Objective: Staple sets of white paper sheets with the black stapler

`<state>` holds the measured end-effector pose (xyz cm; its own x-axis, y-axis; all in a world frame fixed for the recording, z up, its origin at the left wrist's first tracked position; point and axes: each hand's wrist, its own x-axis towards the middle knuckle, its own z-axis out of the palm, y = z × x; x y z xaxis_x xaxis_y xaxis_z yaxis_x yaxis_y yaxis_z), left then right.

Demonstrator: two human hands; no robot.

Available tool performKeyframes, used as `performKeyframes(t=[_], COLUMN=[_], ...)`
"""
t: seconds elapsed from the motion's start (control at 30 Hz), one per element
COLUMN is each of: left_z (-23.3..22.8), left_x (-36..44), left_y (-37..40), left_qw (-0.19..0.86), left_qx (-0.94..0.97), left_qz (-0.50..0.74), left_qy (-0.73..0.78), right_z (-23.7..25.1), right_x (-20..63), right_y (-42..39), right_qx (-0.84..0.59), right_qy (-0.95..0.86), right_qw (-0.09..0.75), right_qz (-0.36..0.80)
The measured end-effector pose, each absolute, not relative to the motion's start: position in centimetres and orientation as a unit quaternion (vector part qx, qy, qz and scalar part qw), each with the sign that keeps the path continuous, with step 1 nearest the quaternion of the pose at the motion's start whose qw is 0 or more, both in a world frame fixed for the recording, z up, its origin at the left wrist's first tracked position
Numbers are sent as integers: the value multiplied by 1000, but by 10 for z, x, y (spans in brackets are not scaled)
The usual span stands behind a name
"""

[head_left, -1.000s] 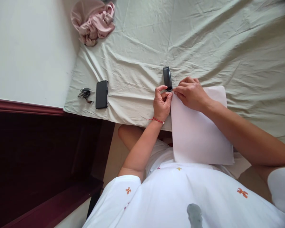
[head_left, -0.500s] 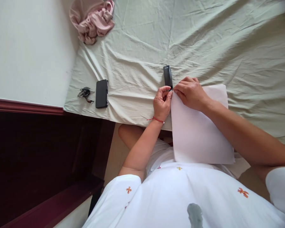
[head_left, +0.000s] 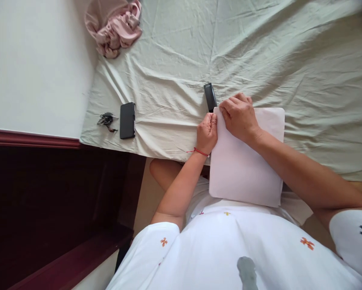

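White paper sheets lie partly on the bed edge and partly over my lap. My left hand is closed on their left edge, close to the upper left corner, thumb and fingers pressed together. Lying across the top of the sheets, my right hand pinches their top edge near the same corner. Just beyond that corner rests a slim black object that looks like a stapler; its near end sits by my left fingertips. Whether they touch it, I cannot tell.
To the left on the pale green bedsheet are a black phone and a bunch of keys. Crumpled pink cloth lies farther back against the white wall. Dark red wood borders the lower left.
The sheets have turned slightly, their lower end swinging left. My left fingers have come away from the near end of the black object and closed on the paper's edge.
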<state>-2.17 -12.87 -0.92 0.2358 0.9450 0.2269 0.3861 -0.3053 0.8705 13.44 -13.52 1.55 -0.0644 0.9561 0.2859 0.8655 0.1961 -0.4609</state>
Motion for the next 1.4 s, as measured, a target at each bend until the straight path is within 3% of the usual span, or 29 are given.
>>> performKeyframes(t=[0.3, 0.6, 1.07, 1.4], left_z=[-14, -13, -12, 1], left_x=[-22, -19, -18, -17], left_y=[-127, -122, -98, -99], left_qw=[332, 343, 377, 274], left_qx=[710, 663, 589, 624], left_qz=[393, 390, 345, 330], left_qy=[480, 539, 626, 653], right_z=[7, -1, 0, -5], right_x=[138, 162, 166, 167], right_y=[-134, -128, -107, -94], right_qx=[-640, -607, -575, -568], right_qy=[-697, -723, -763, -771], right_qw=[315, 307, 226, 217], right_qz=[79, 119, 188, 189])
